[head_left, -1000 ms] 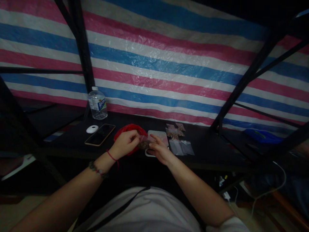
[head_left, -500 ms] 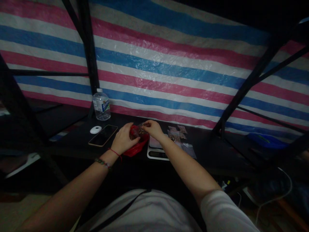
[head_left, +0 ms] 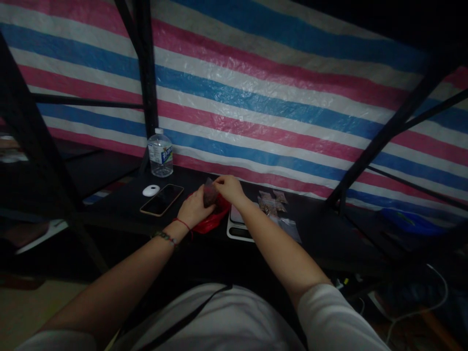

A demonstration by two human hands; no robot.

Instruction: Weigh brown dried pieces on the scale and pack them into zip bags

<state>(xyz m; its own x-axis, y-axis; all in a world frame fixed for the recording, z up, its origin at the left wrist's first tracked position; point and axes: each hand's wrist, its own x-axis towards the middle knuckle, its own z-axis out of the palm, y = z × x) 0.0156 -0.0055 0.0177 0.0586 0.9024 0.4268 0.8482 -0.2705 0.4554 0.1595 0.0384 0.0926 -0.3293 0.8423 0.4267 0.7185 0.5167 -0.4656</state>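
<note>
A small clear plastic bag (head_left: 209,194) with dark contents stands upright between my hands, above an opened red plastic bag (head_left: 203,226). My left hand (head_left: 195,208) is closed around the left side of the small bag. At its upper right edge, the fingers of my right hand (head_left: 231,188) are pinched together on the bag. To the right of the red bag lies a white kitchen scale (head_left: 237,233), partly hidden by my right forearm. Several filled small bags (head_left: 271,204) lie beyond that forearm, with flat clear bags (head_left: 290,227) nearer me.
On the left of the black table (head_left: 314,222) lie a phone (head_left: 162,200) and a white oval case (head_left: 151,190). A clear bottle (head_left: 160,155) stands behind them, by a black metal post (head_left: 147,83). Striped plastic sheeting (head_left: 256,107) closes off the back.
The small bag has come up out of the red bag's mouth and is now more upright between my hands. The whole view has shifted slightly.
</note>
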